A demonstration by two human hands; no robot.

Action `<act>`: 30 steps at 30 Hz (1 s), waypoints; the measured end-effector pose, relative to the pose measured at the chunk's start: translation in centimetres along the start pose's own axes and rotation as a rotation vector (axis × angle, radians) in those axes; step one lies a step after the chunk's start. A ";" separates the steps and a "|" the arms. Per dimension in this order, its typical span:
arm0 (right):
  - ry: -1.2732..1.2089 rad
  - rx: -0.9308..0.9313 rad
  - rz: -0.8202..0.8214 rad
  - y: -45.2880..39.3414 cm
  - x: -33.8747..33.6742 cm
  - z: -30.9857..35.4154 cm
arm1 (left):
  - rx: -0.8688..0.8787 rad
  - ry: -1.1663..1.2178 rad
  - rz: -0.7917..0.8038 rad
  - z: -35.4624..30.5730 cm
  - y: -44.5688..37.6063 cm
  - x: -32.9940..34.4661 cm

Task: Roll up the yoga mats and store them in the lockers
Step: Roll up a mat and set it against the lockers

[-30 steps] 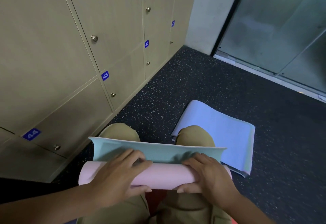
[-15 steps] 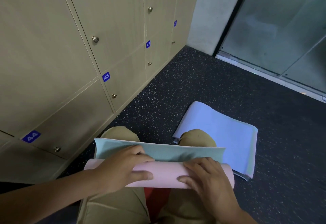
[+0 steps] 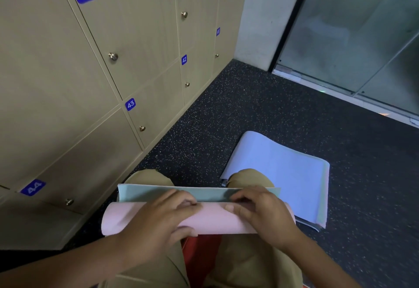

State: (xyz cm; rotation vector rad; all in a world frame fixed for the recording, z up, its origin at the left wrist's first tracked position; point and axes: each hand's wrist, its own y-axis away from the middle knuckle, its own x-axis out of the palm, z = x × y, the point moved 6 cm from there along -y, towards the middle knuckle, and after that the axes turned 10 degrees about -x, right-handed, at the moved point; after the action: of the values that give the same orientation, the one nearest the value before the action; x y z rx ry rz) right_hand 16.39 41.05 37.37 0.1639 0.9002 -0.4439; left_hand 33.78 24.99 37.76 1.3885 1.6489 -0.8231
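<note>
The mat (image 3: 217, 222) is held as a pink roll across the lap, above the knees, with a teal flap (image 3: 199, 193) of unrolled end standing up along its far side. The left hand (image 3: 158, 217) is curled round the roll near its left half, thumb underneath. The right hand (image 3: 263, 210) is curled over the right half, fingertips pinching at the seam where the flap meets the roll.

Failure modes, as judged from this position:

- Spring-back. If either grip is eased before the flap is wound down, the roll is likely to loosen and unwind.
- Telescoping. The left end of the roll projects well beyond the left hand; uneven pressure may skew the layers into a cone.
- Oversize roll. A slack wind may not pass a locker door.

A second mat (image 3: 281, 174), folded, lies on the floor (image 3: 294, 117) just beyond the right knee. The lockers (image 3: 136, 27) at the left are all shut; no compartment is ready to receive the roll.
</note>
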 end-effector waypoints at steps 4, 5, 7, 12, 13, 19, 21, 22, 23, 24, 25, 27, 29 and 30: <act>0.063 -0.147 -0.119 0.3 0.1 0.8 | -0.065 0.116 0.110 1.1 -1.6 -0.5; 0.092 -0.162 -0.145 0.5 0.1 1.0 | -0.071 0.127 0.119 1.2 -2.1 -0.7; 0.189 -0.192 -0.174 1.3 0.3 1.5 | -0.107 0.182 0.160 1.7 -2.9 -0.8; 0.250 -0.161 -0.119 2.5 1.6 1.4 | -0.222 0.380 0.291 3.2 -5.2 -0.8; 0.252 -0.152 -0.100 2.4 1.7 1.3 | -0.208 0.352 0.278 3.2 -5.5 -0.9; 0.287 -0.144 -0.026 -0.4 1.0 -0.2 | -0.109 0.133 -0.043 1.6 -5.5 -1.6; 0.322 -0.141 0.015 -1.3 0.9 -0.7 | -0.118 0.013 -0.054 1.2 -5.1 -0.7; 0.334 -0.137 0.042 -1.7 0.8 -0.9 | -0.129 -0.032 -0.068 1.1 -4.9 -0.3; 0.342 -0.132 0.069 -2.2 0.8 -1.1 | -0.137 -0.069 -0.090 1.0 -4.8 0.0; 0.349 -0.127 0.092 -2.6 0.8 -1.3 | -0.143 -0.107 -0.109 0.9 -4.8 0.4; 0.359 -0.122 0.110 -3.0 0.8 -1.5 | -0.146 -0.149 -0.120 0.9 -5.0 0.8; 0.383 -0.117 0.117 -3.5 0.9 -1.9 | -0.148 -0.243 -0.138 1.1 -5.6 1.4; 0.405 -0.122 0.078 -3.8 0.9 -2.0 | -0.116 -0.354 -0.144 1.1 -6.3 1.8; 0.423 -0.131 0.049 -3.7 1.0 -2.0 | -0.090 -0.412 -0.149 1.0 -6.5 2.0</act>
State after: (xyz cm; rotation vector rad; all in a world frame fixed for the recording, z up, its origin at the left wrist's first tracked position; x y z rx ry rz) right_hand 13.83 38.09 35.52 0.1619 1.3336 -0.3066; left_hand 27.38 23.86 35.38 0.9642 1.4558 -1.0298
